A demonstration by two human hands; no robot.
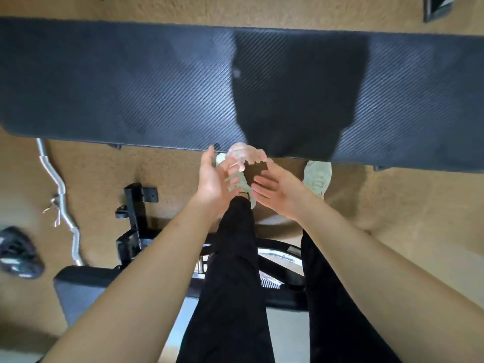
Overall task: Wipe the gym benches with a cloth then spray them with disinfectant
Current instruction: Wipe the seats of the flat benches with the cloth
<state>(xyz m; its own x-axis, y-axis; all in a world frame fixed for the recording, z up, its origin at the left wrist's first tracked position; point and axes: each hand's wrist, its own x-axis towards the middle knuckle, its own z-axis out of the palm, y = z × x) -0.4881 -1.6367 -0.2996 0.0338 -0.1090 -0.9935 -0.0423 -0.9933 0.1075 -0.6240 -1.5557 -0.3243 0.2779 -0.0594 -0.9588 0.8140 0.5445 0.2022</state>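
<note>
Both hands, left hand [213,179] & right hand [277,192], spread, blurred pale cloth [242,159] between; not gripped. Pre-wipe: catch it, then bench [131,87].

The bench pad [157,82] lies bare along its whole length, open to a sweep either way. At its near edge both hands [217,176] crowd around what seems a pale blurred cloth [242,155]. A curl bar [61,203] and a dark frame [136,213] clutter the floor left.
</note>
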